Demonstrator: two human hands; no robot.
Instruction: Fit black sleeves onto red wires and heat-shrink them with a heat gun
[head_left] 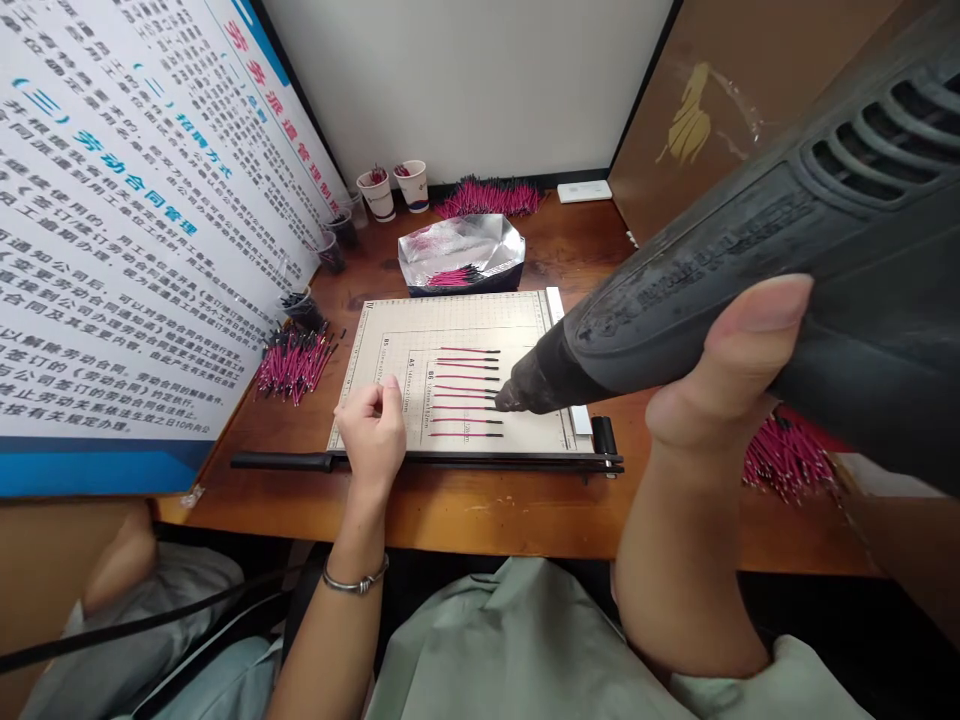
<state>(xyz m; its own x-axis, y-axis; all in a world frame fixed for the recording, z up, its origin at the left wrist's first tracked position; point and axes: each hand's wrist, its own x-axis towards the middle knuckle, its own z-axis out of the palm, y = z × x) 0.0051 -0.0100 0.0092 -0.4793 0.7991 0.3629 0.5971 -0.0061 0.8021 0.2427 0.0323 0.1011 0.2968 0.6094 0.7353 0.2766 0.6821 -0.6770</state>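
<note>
My right hand [739, 355] grips a black heat gun [675, 260], its thumb lying along the housing. The gun's nozzle [517, 388] points left, at the black-sleeved ends of several red wires [461, 395]. These wires lie side by side in a row on the cream board of a paper trimmer [390, 340]. Left of the row, my left hand [371, 430] is closed in a fist, thumb up, over the board's front left part; no object shows in it. The trimmer's black handle [281, 460] extends to the left along the front edge.
Behind the trimmer sits an open silver bag [487, 245] holding red wires. More wire piles lie at the back [491, 197], left [296, 362] and right [787, 455]. Paper cups [412, 186] stand at the back left. A printed panel [135, 220] walls the left side; another person's arm [124, 555] shows lower left.
</note>
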